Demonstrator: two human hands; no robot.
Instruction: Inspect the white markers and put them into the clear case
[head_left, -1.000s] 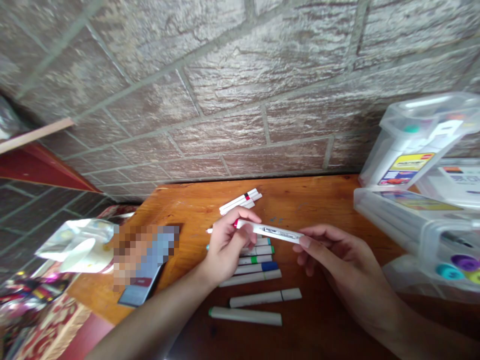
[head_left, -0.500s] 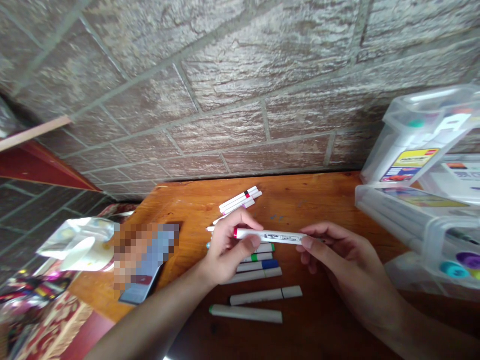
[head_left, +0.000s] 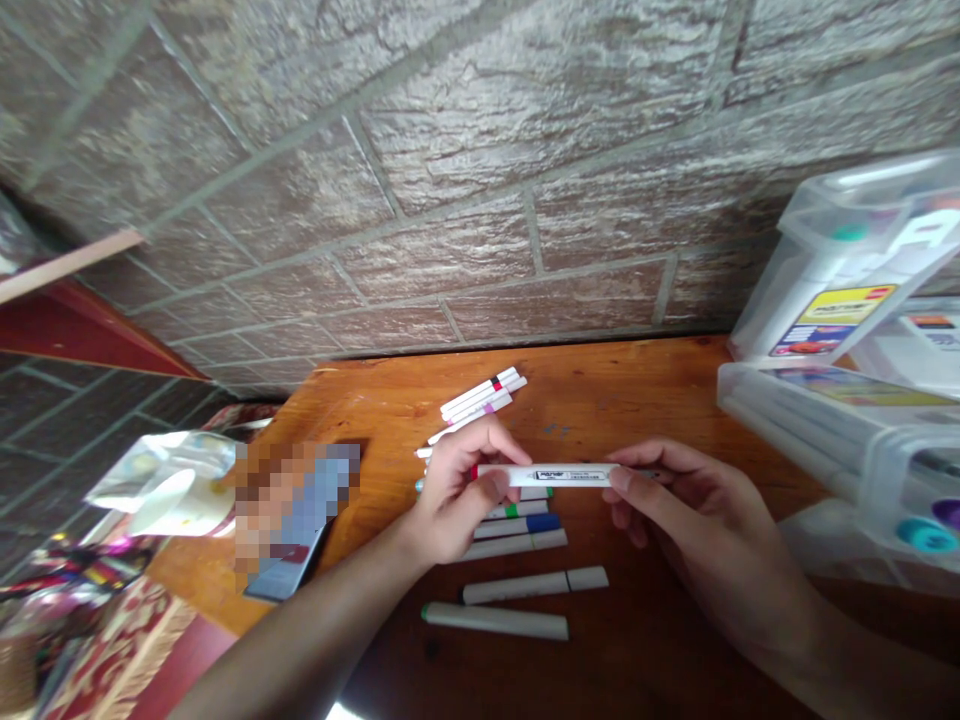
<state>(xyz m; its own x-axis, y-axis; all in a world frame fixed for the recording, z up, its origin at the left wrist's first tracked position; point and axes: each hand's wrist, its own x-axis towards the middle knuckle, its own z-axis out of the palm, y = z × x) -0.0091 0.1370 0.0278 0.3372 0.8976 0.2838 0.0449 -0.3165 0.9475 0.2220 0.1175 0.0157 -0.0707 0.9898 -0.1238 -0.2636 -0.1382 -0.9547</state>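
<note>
A white marker with black print on its barrel and a red end lies level between my two hands. My left hand pinches it near the red end between thumb and fingers. At the other end, the thumb and fingertips of my right hand close on it and hide part of its tip. Beneath and behind my left hand several white markers lie in a rough column, among them one with a blue band. Nearer to me are a marker with a dark line and one with a green end.
At the right stand clear plastic marker cases, one upright and one lying open-ended. A phone, partly pixelated, lies on the wooden table at left, beside a white cup. A brick-patterned wall rises behind the table.
The marker has turned slightly about its length, so its print faces differently. Both hands keep their hold; the view has shifted a little.
</note>
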